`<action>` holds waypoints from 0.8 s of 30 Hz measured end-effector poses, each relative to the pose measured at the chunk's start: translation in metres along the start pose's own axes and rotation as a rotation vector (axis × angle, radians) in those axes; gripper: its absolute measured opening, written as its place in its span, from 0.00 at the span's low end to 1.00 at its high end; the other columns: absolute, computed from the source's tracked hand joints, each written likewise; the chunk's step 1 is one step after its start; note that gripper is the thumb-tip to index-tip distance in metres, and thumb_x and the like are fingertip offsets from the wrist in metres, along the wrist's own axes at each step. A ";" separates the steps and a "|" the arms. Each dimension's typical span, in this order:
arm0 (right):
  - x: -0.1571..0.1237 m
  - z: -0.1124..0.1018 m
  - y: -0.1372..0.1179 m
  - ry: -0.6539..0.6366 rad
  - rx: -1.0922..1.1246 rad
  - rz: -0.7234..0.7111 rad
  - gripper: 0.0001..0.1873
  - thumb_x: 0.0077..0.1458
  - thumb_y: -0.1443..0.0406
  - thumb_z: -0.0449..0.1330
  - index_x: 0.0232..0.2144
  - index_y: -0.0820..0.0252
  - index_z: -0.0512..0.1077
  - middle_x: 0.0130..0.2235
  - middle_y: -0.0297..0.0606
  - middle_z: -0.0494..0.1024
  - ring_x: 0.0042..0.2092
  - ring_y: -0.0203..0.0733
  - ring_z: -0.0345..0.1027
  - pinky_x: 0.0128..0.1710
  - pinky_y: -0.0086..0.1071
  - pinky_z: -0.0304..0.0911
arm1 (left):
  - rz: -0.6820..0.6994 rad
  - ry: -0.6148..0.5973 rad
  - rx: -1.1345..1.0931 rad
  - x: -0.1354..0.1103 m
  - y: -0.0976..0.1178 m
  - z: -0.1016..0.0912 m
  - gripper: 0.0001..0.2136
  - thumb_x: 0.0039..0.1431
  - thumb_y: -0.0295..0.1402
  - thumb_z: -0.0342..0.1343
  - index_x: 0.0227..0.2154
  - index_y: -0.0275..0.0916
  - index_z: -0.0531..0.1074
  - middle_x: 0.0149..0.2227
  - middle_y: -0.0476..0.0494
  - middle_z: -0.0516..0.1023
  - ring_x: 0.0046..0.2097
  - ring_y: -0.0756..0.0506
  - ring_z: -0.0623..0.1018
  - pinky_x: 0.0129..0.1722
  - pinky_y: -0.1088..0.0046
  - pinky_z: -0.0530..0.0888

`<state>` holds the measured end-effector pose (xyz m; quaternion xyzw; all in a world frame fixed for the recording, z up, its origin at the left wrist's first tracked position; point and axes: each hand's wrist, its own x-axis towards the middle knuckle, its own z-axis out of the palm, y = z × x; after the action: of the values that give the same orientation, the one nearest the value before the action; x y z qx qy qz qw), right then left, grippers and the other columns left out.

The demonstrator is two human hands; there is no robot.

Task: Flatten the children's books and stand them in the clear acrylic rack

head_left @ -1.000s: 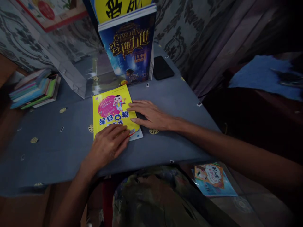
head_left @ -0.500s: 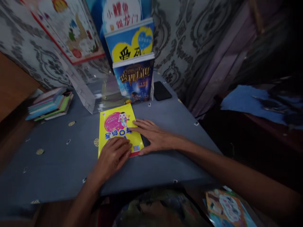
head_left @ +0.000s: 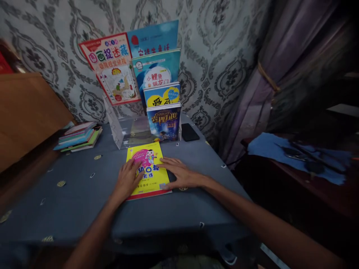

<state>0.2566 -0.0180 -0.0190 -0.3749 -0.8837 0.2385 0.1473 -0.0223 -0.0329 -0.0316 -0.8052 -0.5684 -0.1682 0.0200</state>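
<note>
1. Left hand (head_left: pixel 127 179): ours, palm down and flat on the left half of the yellow workbook (head_left: pixel 151 183), fingers loose, gripping nothing.
2. Right hand (head_left: pixel 179 173): ours, also flat and unclenched, fingertips on the cover's right edge, heel on the table (head_left: pixel 84 201).
3. Yellow workbook: lying face up, mid-table, nearer the far edge, just in front of the clear stand (head_left: pixel 123 130).
4. Step, as we judge it: pressing and squaring the book flat.
5. Any lift would call for fingers slipped under an edge.
6. Nearby: upright dark-blue book (head_left: pixel 164 121) in the stand, phone (head_left: pixel 190 132) beside it, book stack (head_left: pixel 80 136) at the far left corner.
</note>
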 end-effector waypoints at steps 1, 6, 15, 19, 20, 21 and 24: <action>0.003 0.000 0.001 0.011 -0.002 0.003 0.47 0.53 0.40 0.63 0.68 0.51 0.60 0.71 0.49 0.56 0.72 0.58 0.46 0.69 0.56 0.46 | -0.035 -0.001 0.014 0.003 -0.002 0.001 0.21 0.70 0.42 0.47 0.61 0.42 0.68 0.64 0.32 0.68 0.66 0.35 0.66 0.63 0.50 0.66; 0.036 -0.003 0.007 0.054 -0.102 0.102 0.42 0.60 0.42 0.58 0.67 0.60 0.61 0.71 0.55 0.56 0.72 0.59 0.47 0.68 0.55 0.46 | -0.162 -0.032 0.062 0.023 -0.006 0.000 0.24 0.71 0.45 0.43 0.63 0.39 0.65 0.65 0.26 0.64 0.67 0.32 0.64 0.63 0.49 0.64; 0.073 0.001 0.013 0.152 -0.289 0.211 0.41 0.64 0.42 0.52 0.66 0.66 0.62 0.69 0.58 0.59 0.69 0.59 0.52 0.66 0.51 0.50 | -0.190 0.012 -0.022 0.041 -0.011 -0.002 0.20 0.69 0.41 0.46 0.57 0.37 0.69 0.56 0.30 0.74 0.59 0.34 0.72 0.59 0.49 0.67; 0.075 0.006 0.017 0.168 -0.318 0.213 0.37 0.64 0.45 0.54 0.65 0.64 0.63 0.68 0.57 0.61 0.68 0.58 0.54 0.65 0.50 0.50 | -0.238 0.152 -0.391 0.046 -0.029 0.004 0.17 0.62 0.35 0.53 0.52 0.36 0.72 0.53 0.32 0.77 0.55 0.35 0.76 0.58 0.53 0.69; 0.075 0.006 0.018 0.173 -0.319 0.212 0.36 0.64 0.46 0.54 0.65 0.63 0.63 0.68 0.57 0.61 0.68 0.57 0.53 0.65 0.50 0.49 | -0.271 0.193 -0.537 0.048 -0.033 0.006 0.17 0.60 0.34 0.54 0.51 0.37 0.72 0.53 0.33 0.78 0.53 0.36 0.77 0.56 0.55 0.71; 0.075 0.007 0.018 0.178 -0.318 0.212 0.36 0.64 0.47 0.55 0.65 0.63 0.63 0.68 0.57 0.61 0.68 0.57 0.53 0.65 0.50 0.49 | -0.313 0.235 -0.695 0.049 -0.037 0.007 0.17 0.58 0.34 0.56 0.50 0.37 0.73 0.53 0.34 0.79 0.51 0.37 0.79 0.53 0.58 0.74; 0.074 0.007 0.016 0.177 -0.309 0.207 0.35 0.64 0.48 0.55 0.64 0.63 0.64 0.68 0.56 0.61 0.68 0.58 0.53 0.65 0.49 0.49 | -0.495 0.320 -1.141 0.053 -0.039 0.007 0.19 0.54 0.33 0.59 0.50 0.38 0.71 0.51 0.37 0.80 0.44 0.40 0.82 0.41 0.66 0.79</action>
<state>0.2133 0.0438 -0.0275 -0.5014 -0.8501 0.0800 0.1395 -0.0408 0.0305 -0.0294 -0.4991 -0.5486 -0.5619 -0.3664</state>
